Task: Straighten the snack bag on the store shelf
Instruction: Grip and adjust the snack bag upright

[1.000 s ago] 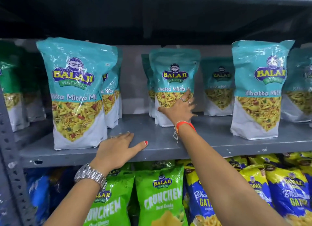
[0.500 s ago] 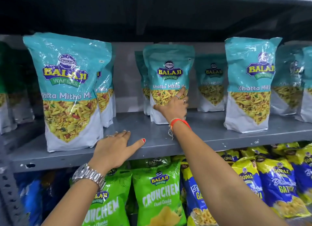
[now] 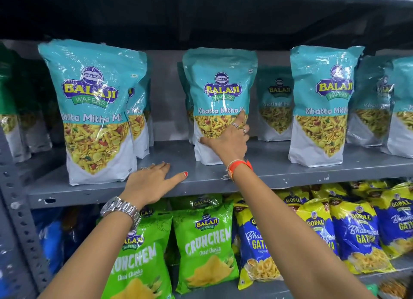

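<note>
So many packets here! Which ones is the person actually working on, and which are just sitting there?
Part of the job:
- middle Khatta Mitha bag, standing on the grey shelf
- right hand, pressed flat on that bag's lower front
- left hand, resting flat on the shelf edge

Just sitting there:
- left teal bag
- right teal bag
- green Crunchem bags below
- blue Gopal bags below

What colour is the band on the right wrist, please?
Orange wristband, clearest in the head view.
</note>
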### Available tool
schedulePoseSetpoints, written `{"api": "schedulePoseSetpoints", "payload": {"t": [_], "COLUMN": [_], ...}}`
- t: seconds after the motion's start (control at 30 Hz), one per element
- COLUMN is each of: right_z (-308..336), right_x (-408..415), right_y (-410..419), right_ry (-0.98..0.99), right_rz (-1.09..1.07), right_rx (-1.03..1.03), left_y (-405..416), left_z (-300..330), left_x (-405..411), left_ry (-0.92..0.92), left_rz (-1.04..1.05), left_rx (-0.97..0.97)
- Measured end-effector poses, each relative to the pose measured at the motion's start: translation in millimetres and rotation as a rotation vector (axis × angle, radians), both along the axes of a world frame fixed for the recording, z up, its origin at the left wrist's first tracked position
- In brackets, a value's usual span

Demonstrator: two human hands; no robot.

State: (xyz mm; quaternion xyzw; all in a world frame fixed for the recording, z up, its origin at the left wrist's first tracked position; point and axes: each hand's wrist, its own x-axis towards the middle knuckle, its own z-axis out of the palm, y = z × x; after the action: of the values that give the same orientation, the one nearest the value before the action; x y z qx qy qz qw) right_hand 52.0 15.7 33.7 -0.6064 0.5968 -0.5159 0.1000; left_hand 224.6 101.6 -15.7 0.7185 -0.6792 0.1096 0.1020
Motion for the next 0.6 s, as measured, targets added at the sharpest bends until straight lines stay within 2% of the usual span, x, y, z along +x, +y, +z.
{"api": "schedulePoseSetpoints", "payload": {"t": [0.6], "right_z": [-1.4], "right_x": [-27.9], "right_y": [72.2], "right_ry": [0.01], "right_rz": [-0.022], "right_rx": [-0.028], "left_y": [-1.7], "left_z": [1.7], "left_x": [1.2], "left_ry": [0.04], "left_rz": [0.039], "left_rx": [0.02]}}
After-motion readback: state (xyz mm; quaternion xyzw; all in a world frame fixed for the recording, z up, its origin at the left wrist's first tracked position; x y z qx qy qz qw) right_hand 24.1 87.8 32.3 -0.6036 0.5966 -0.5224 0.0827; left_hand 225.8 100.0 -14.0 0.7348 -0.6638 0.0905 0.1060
